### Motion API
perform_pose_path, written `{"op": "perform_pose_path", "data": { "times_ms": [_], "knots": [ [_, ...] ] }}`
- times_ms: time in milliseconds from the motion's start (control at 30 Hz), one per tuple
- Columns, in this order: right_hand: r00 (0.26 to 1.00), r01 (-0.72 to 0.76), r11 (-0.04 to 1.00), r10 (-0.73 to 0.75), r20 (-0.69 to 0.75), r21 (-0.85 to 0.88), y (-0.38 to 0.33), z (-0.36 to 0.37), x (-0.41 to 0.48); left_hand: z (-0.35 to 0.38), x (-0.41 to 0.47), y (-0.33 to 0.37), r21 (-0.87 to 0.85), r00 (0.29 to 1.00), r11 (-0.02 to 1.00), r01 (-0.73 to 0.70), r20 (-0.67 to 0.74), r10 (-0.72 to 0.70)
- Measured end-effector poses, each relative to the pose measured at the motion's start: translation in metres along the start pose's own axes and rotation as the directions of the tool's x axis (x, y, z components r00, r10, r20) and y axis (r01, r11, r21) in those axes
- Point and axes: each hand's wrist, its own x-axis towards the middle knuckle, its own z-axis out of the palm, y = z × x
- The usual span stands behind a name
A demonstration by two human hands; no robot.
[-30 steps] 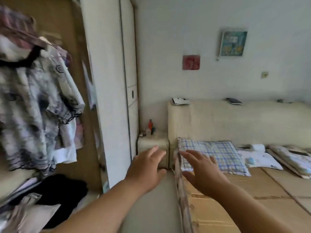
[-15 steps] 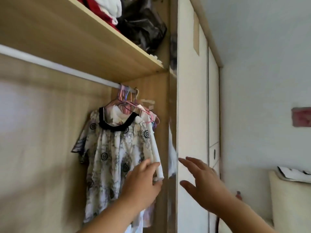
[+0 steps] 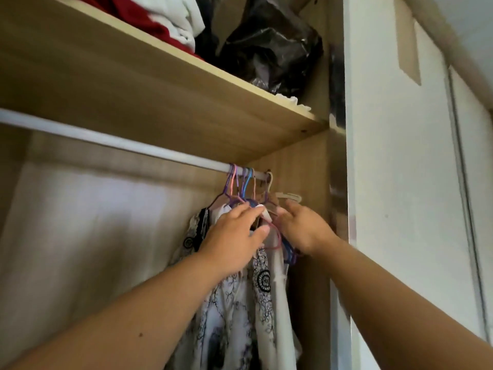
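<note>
The left hand [image 3: 234, 236] closes fingers above and thumb below round the shoulders of the hangers [image 3: 244, 186], probably bunching them so one can be singled out. The right hand [image 3: 302, 228] pokes in just beside it among the pink and blue wires, its fingertips hidden, so I cannot tell whether it grips anything. The hangers hook crowded together at the right end of the white rail [image 3: 133, 146], a patterned shirt [image 3: 240, 303] drooping from them, and above, the shelf [image 3: 160, 89] bears red and white clothes [image 3: 170, 22] and a black bag [image 3: 269, 49]; no label or writing is readable.
</note>
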Motion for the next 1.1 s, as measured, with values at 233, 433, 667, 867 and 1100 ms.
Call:
{"op": "perform_pose_path", "data": {
  "times_ms": [233,433,667,867,1100],
  "knots": [
    [0.983,-0.083,0.976,0.114,0.147,-0.203,0.020,0.018,0.084,0.010,0.038,-0.002,0.263,0.972,0.963,0.067,0.200,-0.122],
    [0.957,-0.263,0.928,0.216,0.193,0.265,0.015,0.038,0.098,0.005,0.039,-0.002,0.092,0.963,0.967,0.236,0.108,-0.245],
    [0.982,-0.189,0.934,0.183,0.047,0.302,0.016,0.069,0.100,-0.009,0.025,-0.027,0.101,0.950,0.960,0.261,0.146,-0.274],
    [0.991,-0.136,0.845,0.126,0.054,0.518,-0.003,0.084,0.093,-0.037,0.009,-0.054,0.112,0.954,0.958,0.264,0.112,-0.276],
    [0.991,-0.090,0.801,0.010,0.137,0.592,-0.076,0.095,0.077,-0.100,-0.024,-0.066,-0.004,0.936,0.949,0.316,0.164,-0.311]
  ]
}}
